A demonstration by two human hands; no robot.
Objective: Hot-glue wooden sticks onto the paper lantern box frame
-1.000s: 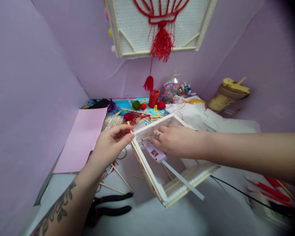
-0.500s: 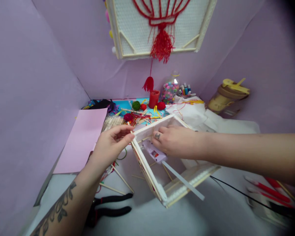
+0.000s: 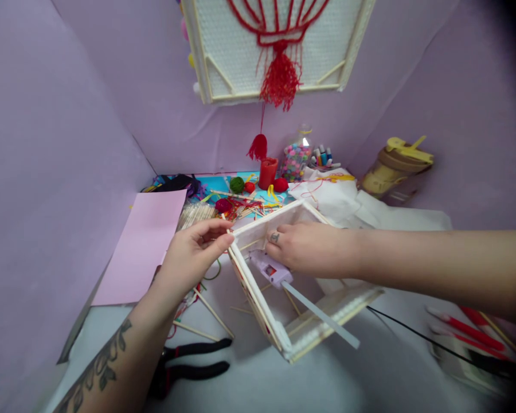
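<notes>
In the head view my left hand (image 3: 193, 249) pinches the left corner of an open box-like frame (image 3: 258, 299), made of pale sticks with white padded edges. My right hand (image 3: 303, 246) reaches inside this frame, its fingers wrapped around a lilac hot glue gun (image 3: 272, 269). A long translucent glue stick (image 3: 320, 314) juts from the gun's rear and passes over the near edge of the frame. The gun's nozzle and trigger are hard to make out behind the frame and fingers.
Black-handled pliers (image 3: 198, 360) and thin sticks (image 3: 214, 312) lie at the near left, by a pink sheet (image 3: 140, 246). Behind are yarn balls, a red candle (image 3: 268, 174) and a pompom jar (image 3: 296, 162). A black cord (image 3: 404, 328) runs right; a tasselled panel (image 3: 279, 69) hangs above.
The whole view has shifted slightly. Inside the frame, the glue gun has tilted a little in my right hand; my left hand keeps its hold on the corner.
</notes>
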